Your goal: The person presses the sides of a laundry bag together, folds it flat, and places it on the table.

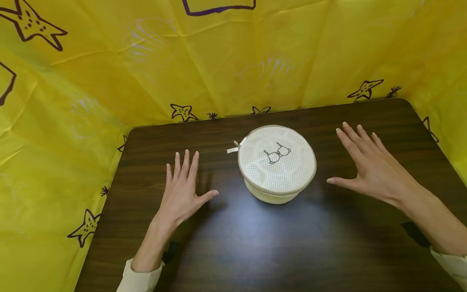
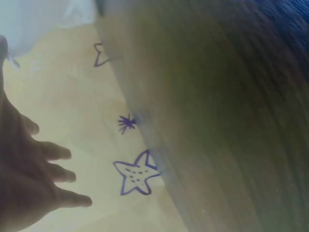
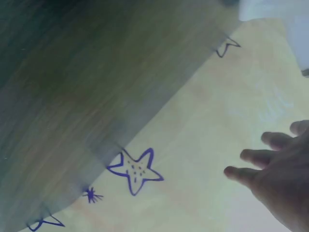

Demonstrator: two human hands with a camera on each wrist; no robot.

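A round cream mesh laundry bag (image 1: 277,162) with a glasses drawing on its lid stands on the dark wooden table (image 1: 233,251). Its zipper runs around the rim, with a pull and a small white tag on the left side. To its left is my left hand (image 1: 181,194), fingers spread and apart from the bag. My right hand (image 1: 375,170) is to the right of the bag, fingers also spread, touching nothing that I can see. In the left wrist view the left hand (image 2: 29,179) appears at the left edge; the right wrist view has the right hand (image 3: 280,169) at lower right.
Yellow cloth (image 1: 226,61) printed with starfish and shells hangs behind the table and at both sides. The table's back edge meets this cloth. Cream sleeves (image 1: 140,278) cover the forearms near the bottom corners.
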